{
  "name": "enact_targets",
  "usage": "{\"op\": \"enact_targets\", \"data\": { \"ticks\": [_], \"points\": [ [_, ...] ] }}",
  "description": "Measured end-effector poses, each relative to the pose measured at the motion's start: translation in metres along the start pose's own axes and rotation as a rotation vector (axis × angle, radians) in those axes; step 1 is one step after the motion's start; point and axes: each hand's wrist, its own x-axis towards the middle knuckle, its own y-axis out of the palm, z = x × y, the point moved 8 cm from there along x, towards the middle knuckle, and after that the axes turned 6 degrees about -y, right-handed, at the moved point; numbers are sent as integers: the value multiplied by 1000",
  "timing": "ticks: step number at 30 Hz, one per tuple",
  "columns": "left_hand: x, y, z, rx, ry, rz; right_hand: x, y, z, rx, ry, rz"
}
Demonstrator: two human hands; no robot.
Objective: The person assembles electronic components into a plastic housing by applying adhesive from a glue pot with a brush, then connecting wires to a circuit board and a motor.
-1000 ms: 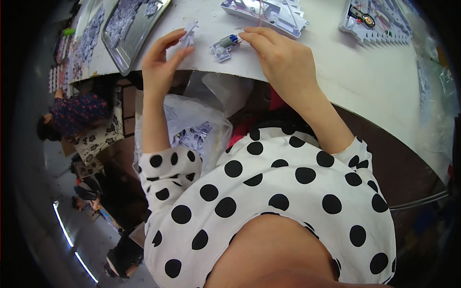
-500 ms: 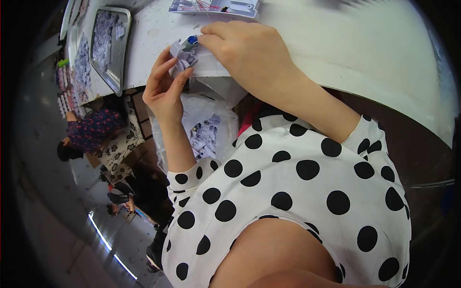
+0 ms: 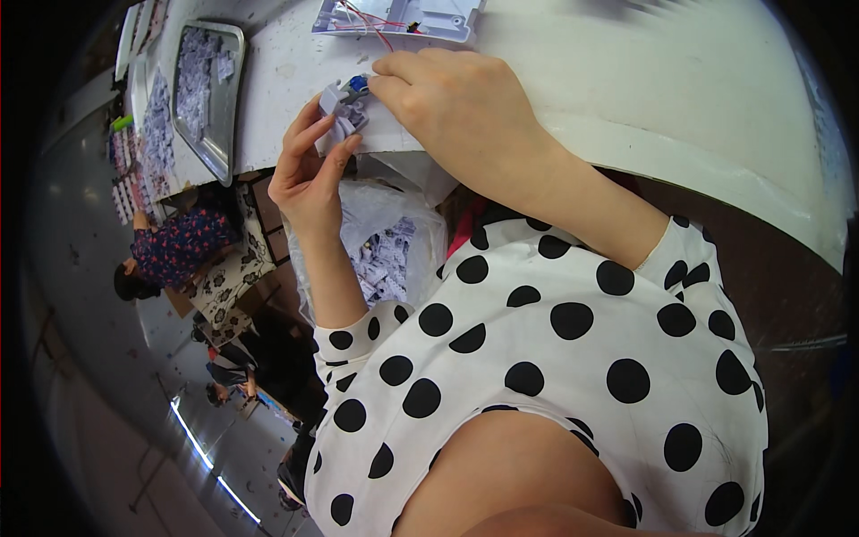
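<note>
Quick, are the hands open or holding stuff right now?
Left hand: holding a pale plastic part between thumb and fingers.
Right hand: pinched closed beside the blue piece; what's inside is hidden.

Pale-lilac part (image 3: 349,116), black-dotted white shirt (image 3: 568,356)

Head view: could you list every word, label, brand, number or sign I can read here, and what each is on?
None can be read.
No lettering shows on the pale plastic part in the left hand, the open housing or the polka-dot top.
Any marks on the loose pieces in the bag are too small to make out.
</note>
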Motion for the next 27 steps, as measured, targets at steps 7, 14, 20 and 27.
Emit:
{"op": "enact_targets", "data": {
  "ticks": [7,14,20,27],
  "points": [
    [3,1,-4,10,6,-6,1,-1,0,-5,-10,-16],
    [6,7,-28,397,75,29,-3,2,0,-10,26,68],
    [12,8,-36,500,121,92,-1,2,2,-14,33,89],
    [13,5,-23,334,86,78,0,2,-2,-15,32,73]
  ]
}}
